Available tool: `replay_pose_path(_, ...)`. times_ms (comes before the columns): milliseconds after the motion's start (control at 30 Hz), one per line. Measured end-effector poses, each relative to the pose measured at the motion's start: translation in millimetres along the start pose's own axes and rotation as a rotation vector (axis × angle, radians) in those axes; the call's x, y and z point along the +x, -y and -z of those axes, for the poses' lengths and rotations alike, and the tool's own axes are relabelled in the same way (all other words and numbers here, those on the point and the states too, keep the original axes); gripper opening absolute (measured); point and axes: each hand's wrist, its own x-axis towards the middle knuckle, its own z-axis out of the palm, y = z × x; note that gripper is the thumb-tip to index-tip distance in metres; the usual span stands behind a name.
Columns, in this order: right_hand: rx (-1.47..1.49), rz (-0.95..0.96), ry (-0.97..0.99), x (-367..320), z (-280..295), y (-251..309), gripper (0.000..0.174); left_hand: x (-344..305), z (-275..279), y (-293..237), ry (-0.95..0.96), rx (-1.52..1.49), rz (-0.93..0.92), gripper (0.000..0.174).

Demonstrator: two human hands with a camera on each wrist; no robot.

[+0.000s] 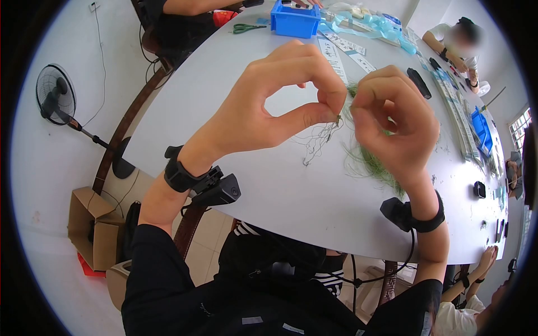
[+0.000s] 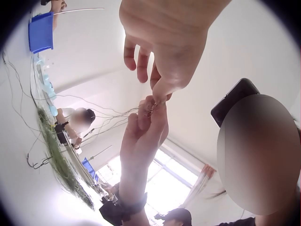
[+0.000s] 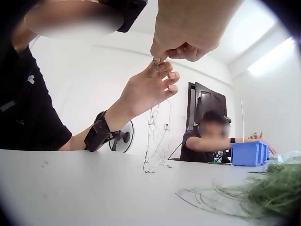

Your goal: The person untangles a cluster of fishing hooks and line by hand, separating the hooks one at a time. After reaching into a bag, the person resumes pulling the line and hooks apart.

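Note:
In the head view the left hand (image 1: 252, 101) pinches a small bunch of thin lines (image 1: 322, 137) between thumb and index finger. Small hooks (image 3: 146, 168) dangle on the lines below that hand in the right wrist view. Close beside it, the right hand (image 1: 398, 120) has its thumb and index finger pinched together; the two hands' fingertips meet at the knotted end of the lines in the left wrist view. A bundle of green strands (image 1: 375, 165) lies on the table under the right hand, partly hidden by it.
The white table (image 1: 269, 196) holds a blue bin (image 1: 295, 21), green-handled scissors (image 1: 246, 28), printed strips (image 1: 334, 59) and a black case (image 1: 418, 83). Light blue ribbon (image 1: 386, 31) lies at the far side. Other people sit around the table. A fan (image 1: 56, 92) stands at the left.

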Motion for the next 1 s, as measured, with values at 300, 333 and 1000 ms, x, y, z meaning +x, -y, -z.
replay_pose_path(300,0.037,0.020,0.031,-1.7,-4.4,2.6,0.019,0.3,1.0,0.6,-0.006,0.010,-0.022,0.018)
replay_pose_path(333,0.040,0.016,0.038,-1.8,-4.0,2.2,0.019,0.3,0.7,0.4,-0.007,0.006,-0.020,0.018)
replay_pose_path(1000,0.039,-0.013,0.002,-4.3,-8.5,0.7,0.019,-0.1,0.0,0.0,-0.008,0.033,0.024,0.019)
